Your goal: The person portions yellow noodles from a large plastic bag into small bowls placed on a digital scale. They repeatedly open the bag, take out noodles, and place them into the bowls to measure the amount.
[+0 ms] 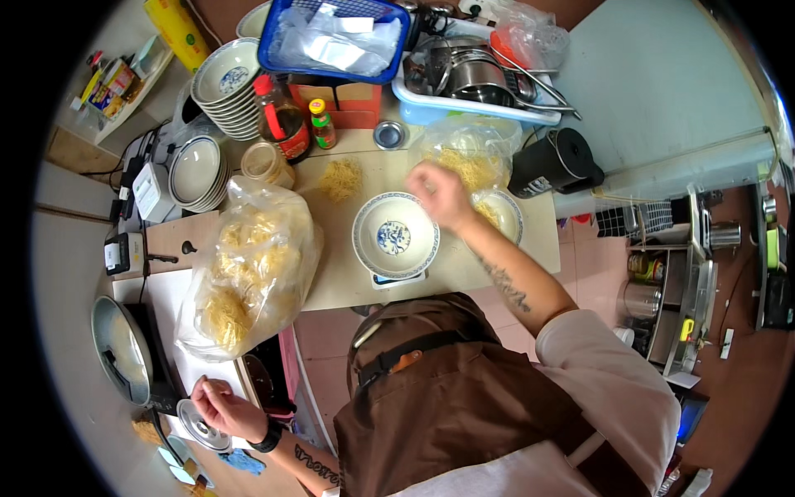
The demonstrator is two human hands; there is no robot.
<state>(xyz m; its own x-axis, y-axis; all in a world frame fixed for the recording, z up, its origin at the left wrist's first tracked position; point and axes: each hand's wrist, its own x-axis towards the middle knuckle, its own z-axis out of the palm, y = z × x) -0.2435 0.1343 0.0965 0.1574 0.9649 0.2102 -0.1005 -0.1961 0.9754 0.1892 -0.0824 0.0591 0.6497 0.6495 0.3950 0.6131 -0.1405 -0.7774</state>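
Observation:
An empty ceramic bowl (394, 236) with a blue pattern stands on a small kitchen scale (400, 282). Over its right rim is my right hand (440, 194), blurred, its fingers curled; whether it holds anything cannot be told. Behind that hand lies a plastic bag (497, 133) of thin yellow noodles, and a second bowl (512, 220) with some noodles is partly hidden by my forearm. A loose nest of noodles (341, 179) rests on the tabletop. My left hand (225, 410), fingers bent together, is above a glass pot lid (202, 425), away from the large noodle bag (254, 267).
Stacked bowls (227, 77), a red-capped sauce bottle (282, 121) and a blue basket (332, 77) line the back. A black kettle (553, 163) stands at the right edge, below a tub of metal pots (478, 105). A frying pan (122, 351) is at far left.

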